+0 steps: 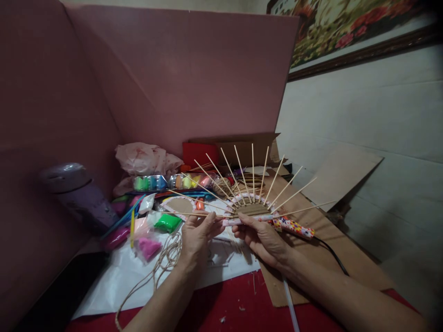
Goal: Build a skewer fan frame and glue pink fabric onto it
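In the head view I hold up a half-round cardboard piece [254, 210] with a pale patterned rim. Thin wooden sticks [253, 170] fan out from it like rays. My left hand [199, 237] pinches its left end, where the lowest stick lies along the fingers. At the middle of the straight lower edge, my right hand [261, 237] grips with the thumb on top; its other fingers are partly hidden underneath. Just beyond my right hand lies a flower-patterned glue gun [296, 228] with a black cord. A second rimmed cardboard piece [180, 206] rests behind my left hand.
Loose twine [168, 253] lies left of my left arm. Bagged green clay [168, 223] and pink clay [148, 248] sit on white sheeting [107, 290]. A tumbler [81, 198] stands left. Flat cardboard [346, 258] and a translucent stick [290, 304] are at right.
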The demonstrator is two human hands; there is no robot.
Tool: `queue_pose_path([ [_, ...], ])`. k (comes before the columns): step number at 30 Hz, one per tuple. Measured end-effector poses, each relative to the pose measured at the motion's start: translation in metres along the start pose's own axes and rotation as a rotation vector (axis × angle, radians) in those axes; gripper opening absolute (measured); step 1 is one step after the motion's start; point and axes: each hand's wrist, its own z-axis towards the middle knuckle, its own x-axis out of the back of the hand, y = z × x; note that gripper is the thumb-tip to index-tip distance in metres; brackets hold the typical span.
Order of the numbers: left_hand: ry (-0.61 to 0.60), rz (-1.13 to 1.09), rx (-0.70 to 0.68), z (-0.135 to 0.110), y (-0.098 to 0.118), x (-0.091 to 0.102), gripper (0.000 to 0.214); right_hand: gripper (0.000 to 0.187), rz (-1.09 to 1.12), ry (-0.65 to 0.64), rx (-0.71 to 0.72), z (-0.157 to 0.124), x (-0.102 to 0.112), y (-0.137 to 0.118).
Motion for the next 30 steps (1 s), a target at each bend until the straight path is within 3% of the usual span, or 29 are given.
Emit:
queue_pose_path([
  [30,-0.038,0.01,-0.008,0.0034,-0.0023,0.0042,0.024,0.013,-0.024,-0.001,-0.016,-0.0006,0.0016,0.001],
])
